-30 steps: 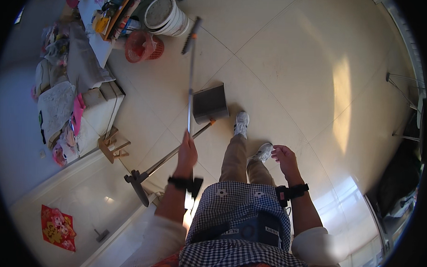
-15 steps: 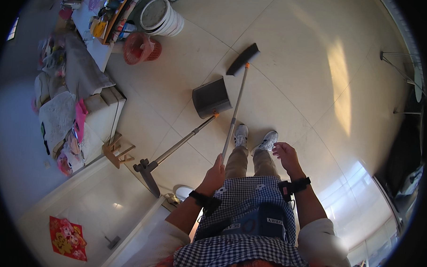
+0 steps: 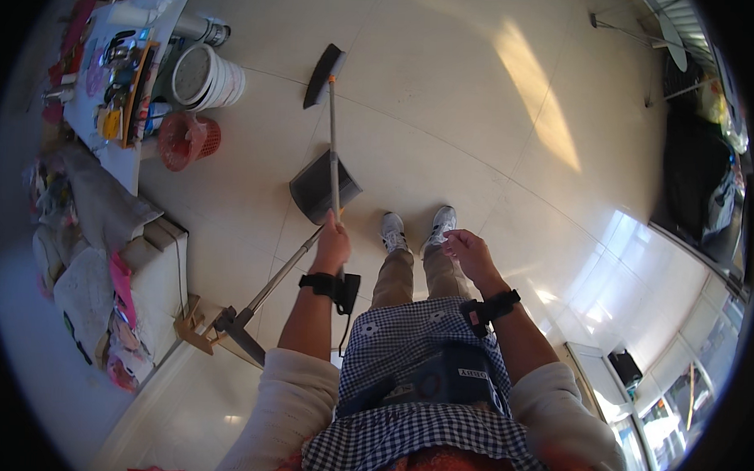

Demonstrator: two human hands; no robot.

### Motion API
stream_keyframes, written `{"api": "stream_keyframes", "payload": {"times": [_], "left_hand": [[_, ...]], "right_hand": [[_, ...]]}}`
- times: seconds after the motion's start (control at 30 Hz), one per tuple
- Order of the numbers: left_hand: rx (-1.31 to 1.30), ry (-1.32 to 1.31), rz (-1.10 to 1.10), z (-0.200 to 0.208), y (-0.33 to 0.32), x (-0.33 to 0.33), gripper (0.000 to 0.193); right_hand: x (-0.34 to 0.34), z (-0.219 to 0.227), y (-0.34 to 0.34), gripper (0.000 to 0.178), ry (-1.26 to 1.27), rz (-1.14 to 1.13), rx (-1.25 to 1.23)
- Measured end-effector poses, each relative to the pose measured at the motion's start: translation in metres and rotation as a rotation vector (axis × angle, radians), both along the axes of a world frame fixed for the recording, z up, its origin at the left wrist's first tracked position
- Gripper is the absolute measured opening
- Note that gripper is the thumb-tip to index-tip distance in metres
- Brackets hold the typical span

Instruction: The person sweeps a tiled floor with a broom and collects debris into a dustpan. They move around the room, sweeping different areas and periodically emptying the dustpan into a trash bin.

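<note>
My left hand is wrapped round the grey handle of a broom, its dark bristle head up on the tiled floor ahead. The broom's handle passes in front of a dark grey dustpan lying on the floor. From the dustpan, a long pole slants down to the left, ending in a dark grey grip beside my left forearm. In front of my right leg, the fingers of my right hand are curled in together. Anything between those fingertips is too small to make out. Both wrists wear black bands.
Stacked white buckets and a red plastic basket stand at the far left, by a cluttered table. A small wooden stool is near the dustpan's grip. Dark bags lie along the right side; sunlight crosses the floor.
The view has turned, shifting the room leftward at the top. My left hand has moved forward with the broom, whose handle now crosses the dustpan. My right hand stays in front of my leg.
</note>
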State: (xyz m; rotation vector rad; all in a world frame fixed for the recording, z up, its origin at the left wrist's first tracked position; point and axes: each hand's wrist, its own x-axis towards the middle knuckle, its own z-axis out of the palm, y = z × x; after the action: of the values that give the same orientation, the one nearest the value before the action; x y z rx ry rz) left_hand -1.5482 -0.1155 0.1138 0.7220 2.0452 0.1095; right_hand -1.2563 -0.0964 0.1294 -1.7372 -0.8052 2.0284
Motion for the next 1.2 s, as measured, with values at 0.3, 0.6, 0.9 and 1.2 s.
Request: {"api": "stream_keyframes", "payload": {"times": [0.3,0.6,0.9,1.2], "left_hand": [[0.222,-0.04,-0.433,0.078,-0.081,0.036,0.047],[0.19,0.1,-0.552,-0.007,0.091,0.022,0.044],[0.036,-0.011,-0.816,0.041,-0.024,0.028,0.048],[0.355,0.164,-0.849,0.003,0.08,0.064,0.042]], "right_hand": [[0.02,0.014,-0.036,0.025,-0.093,-0.184,-0.045],[0.003,0.028,-0.064,0.022,-0.15,-0.328,0.043],[0.001,0.031,-0.064,0.026,-0.133,-0.406,0.053],[0.039,0.019,-0.087,0.027,-0.129,-0.355,0.066]]}}
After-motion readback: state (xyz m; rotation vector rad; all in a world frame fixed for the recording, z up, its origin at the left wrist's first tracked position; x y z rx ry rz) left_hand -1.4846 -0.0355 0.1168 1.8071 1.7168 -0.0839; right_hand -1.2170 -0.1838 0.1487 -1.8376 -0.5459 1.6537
